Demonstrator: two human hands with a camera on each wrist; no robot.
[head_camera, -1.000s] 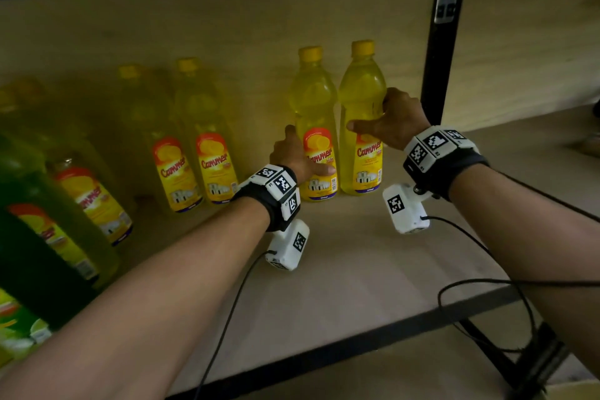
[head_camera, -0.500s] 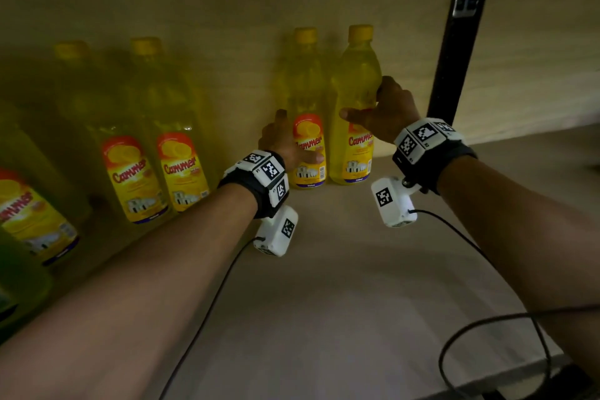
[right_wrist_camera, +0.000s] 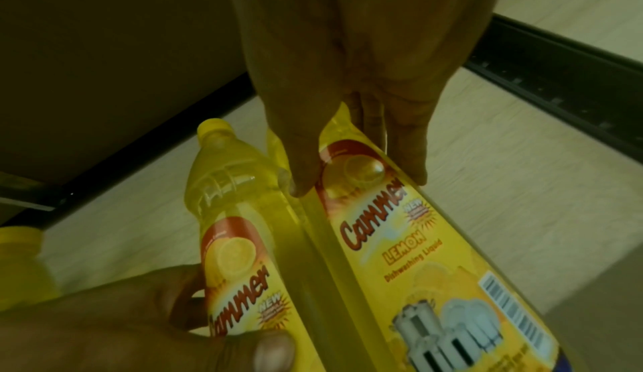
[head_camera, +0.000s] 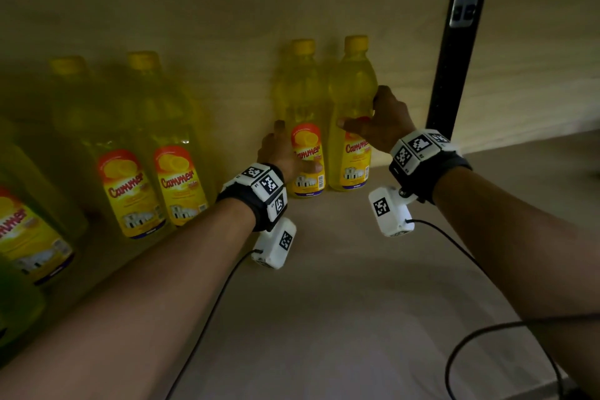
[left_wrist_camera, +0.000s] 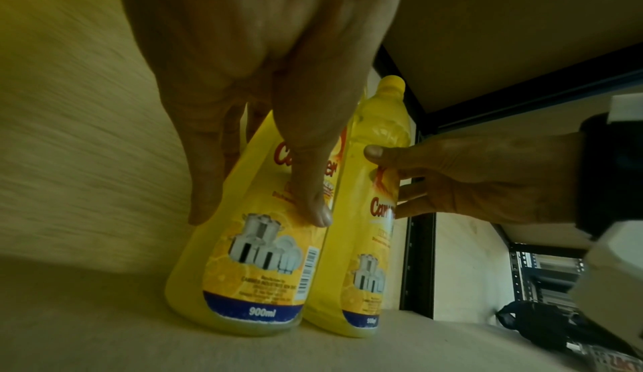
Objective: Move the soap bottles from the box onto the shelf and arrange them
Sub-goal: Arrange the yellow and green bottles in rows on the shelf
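Two upright soap bottles, touching on the shelf (head_camera: 341, 269), are grasped — left bottle (head_camera: 303, 127) by the left hand (head_camera: 282, 156), right bottle (head_camera: 352, 101) by the right hand (head_camera: 380, 123)

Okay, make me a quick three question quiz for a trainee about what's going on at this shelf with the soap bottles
1. True or false: each hand grips its own bottle.
2. Which bottle stands nearer the black post? A) the left hand's B) the right hand's
3. Fill in: the size printed at the foot of the label is ___.

Key
1. True: the left hand grips the left bottle and the right hand grips the right bottle.
2. B.
3. 900ml, readable in the left wrist view on the left bottle.
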